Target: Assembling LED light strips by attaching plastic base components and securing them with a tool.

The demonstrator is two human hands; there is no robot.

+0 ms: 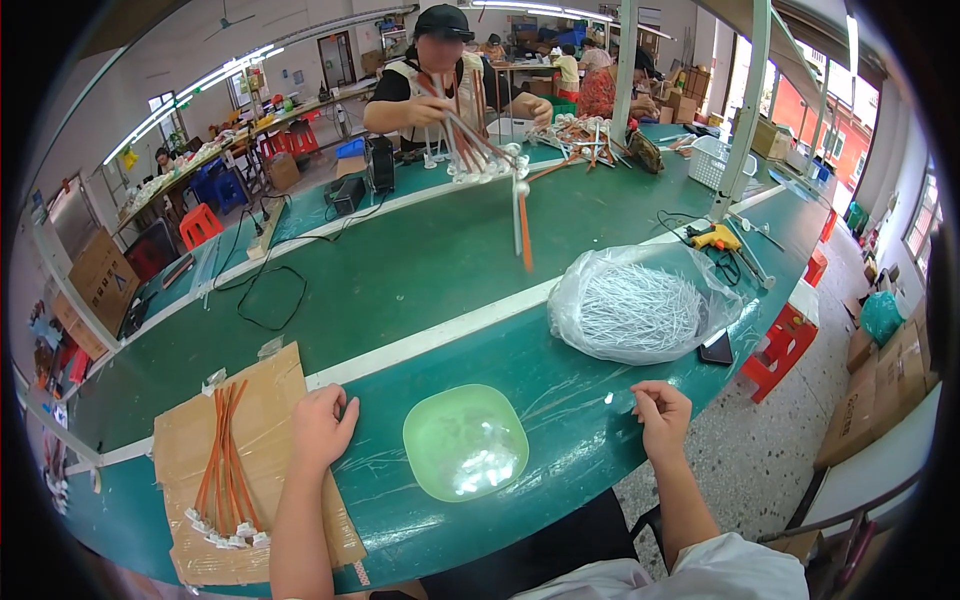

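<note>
My left hand (326,424) rests at the right edge of a flat cardboard sheet (285,385), thumb apart from the loosely bent fingers, with nothing seen in it. On that sheet lies a bundle of thin orange-brown strips (226,455) with white pieces at their near ends. My right hand (662,418) is over the table's near right side, its thumb and fingertips pinched together; whatever they hold is too small to make out. Between my hands sits a light green rounded-square dish (466,443), shiny inside. Beyond my right hand is a clear plastic bag (640,305) full of thin white sticks.
Across the green conveyor table (420,270), a person (440,90) holds a bunch of strips with white ends (480,160). A yellow glue gun (716,238), a phone (716,347) and a metal post (745,130) are at the right. Cables (275,295) lie far left.
</note>
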